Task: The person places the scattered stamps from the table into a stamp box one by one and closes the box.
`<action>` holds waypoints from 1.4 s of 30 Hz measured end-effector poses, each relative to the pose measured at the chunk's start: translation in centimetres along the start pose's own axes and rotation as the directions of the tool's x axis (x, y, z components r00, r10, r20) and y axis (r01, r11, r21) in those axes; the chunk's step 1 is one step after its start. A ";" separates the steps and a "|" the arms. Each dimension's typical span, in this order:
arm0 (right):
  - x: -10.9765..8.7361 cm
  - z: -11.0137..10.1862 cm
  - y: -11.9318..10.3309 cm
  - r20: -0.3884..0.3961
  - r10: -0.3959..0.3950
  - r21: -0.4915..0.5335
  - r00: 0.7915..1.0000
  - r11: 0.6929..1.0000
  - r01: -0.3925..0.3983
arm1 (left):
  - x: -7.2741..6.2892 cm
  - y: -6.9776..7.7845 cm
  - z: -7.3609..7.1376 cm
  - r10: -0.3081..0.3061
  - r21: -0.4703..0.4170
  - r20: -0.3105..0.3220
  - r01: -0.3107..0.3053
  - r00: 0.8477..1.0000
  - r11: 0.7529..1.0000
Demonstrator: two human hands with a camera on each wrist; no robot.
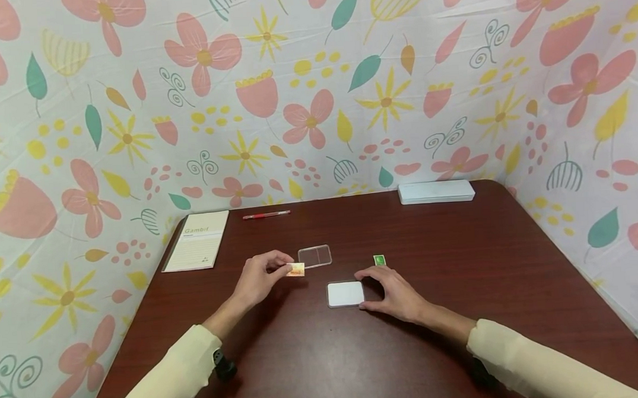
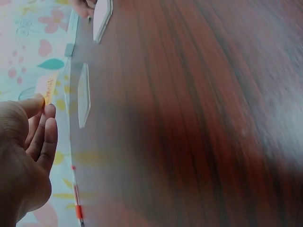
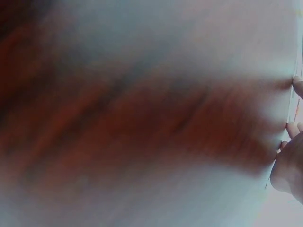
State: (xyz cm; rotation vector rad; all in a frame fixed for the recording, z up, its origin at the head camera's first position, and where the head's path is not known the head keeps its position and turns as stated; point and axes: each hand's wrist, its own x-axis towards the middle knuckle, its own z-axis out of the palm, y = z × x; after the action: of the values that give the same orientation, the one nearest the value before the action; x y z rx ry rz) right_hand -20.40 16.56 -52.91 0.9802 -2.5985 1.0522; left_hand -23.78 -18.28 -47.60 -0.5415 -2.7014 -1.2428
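Note:
My left hand (image 1: pixel 258 277) pinches a small orange-and-white stamp (image 1: pixel 296 269) between thumb and fingers, raised off the table in the left wrist view. Just beyond it lies a clear plastic lid (image 1: pixel 315 256). A shallow clear case with a white insert (image 1: pixel 346 294) lies flat in the middle of the table. Thumb and index finger of my right hand (image 1: pixel 398 295) span the case's right end, gripping its edges. A small green stamp (image 1: pixel 379 260) lies on the table just behind the right hand. In the right wrist view only part of that hand (image 3: pixel 289 165) shows, at the right edge.
On the dark wood table (image 1: pixel 304 360), a Gambit notepad (image 1: pixel 196 241) lies at the back left. A red pen (image 1: pixel 266 215) and a pale blue box (image 1: pixel 436 192) lie along the back edge. Flower-patterned cloth (image 1: pixel 310 122) hangs behind and at both sides.

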 end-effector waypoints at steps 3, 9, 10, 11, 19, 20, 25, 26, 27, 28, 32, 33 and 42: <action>0.0 0.0 0.0 0.001 -0.003 -0.003 1.000 1.000 0.003 | 0.2 0.5 0.5 0.014 -0.007 0.005 -0.014 1.000 1.000; 0.1 -0.1 -0.2 0.003 -0.004 -0.006 1.000 1.000 0.004 | 0.5 1.2 1.5 0.031 -0.013 0.020 -0.030 0.999 0.999; 0.1 -0.1 -0.2 0.004 -0.005 -0.006 1.000 1.000 0.005 | 0.6 1.3 1.6 0.035 -0.016 0.023 -0.034 0.999 0.999; 0.1 -0.1 -0.2 0.005 -0.005 -0.006 1.000 1.000 0.005 | 0.6 1.4 1.8 0.038 -0.019 0.029 -0.037 0.999 0.999; 0.2 -0.2 -0.3 0.020 0.002 -0.011 1.000 1.000 -0.002 | 0.5 1.9 3.5 0.068 -0.027 0.075 -0.066 0.995 0.997; 0.2 -0.2 -0.2 0.023 0.003 -0.009 1.000 1.000 -0.003 | 0.5 2.0 3.8 0.064 -0.029 0.083 -0.062 0.994 0.998; 0.3 -0.2 -0.2 0.040 0.021 -0.003 0.999 1.000 -0.021 | 0.3 2.6 5.1 0.043 -0.036 0.139 -0.039 0.989 0.999; 0.3 -0.2 -0.2 0.042 0.023 -0.003 0.999 1.000 -0.023 | 0.2 2.7 5.3 0.037 -0.046 0.157 -0.030 0.987 0.998; 0.3 -0.2 -0.2 0.044 0.023 -0.005 0.999 1.000 -0.023 | 0.1 2.9 5.5 0.031 -0.055 0.175 -0.021 0.984 0.998; 0.4 -0.2 -0.2 0.044 0.021 -0.007 0.999 1.000 -0.021 | 0.1 3.0 5.6 0.022 -0.067 0.194 -0.009 0.981 0.998; 0.3 -0.2 -0.1 0.040 0.018 -0.018 0.999 1.000 -0.017 | -0.1 3.2 6.3 0.009 -0.104 0.251 0.018 0.968 0.994; 0.4 -0.2 -0.1 0.041 0.018 -0.020 0.999 1.000 -0.017 | -0.1 3.2 6.5 0.008 -0.108 0.261 0.021 0.965 0.994; 0.3 -0.2 0.0 0.041 0.006 -0.020 0.999 1.000 -0.005 | -0.3 3.5 7.8 -0.047 -0.132 0.259 0.083 0.965 0.988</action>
State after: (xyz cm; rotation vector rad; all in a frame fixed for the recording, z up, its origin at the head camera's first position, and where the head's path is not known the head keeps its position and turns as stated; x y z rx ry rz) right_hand -20.69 16.56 -52.67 1.0009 -2.6410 1.0154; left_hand -21.92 -10.31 -50.29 -0.6781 -2.8737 -1.4859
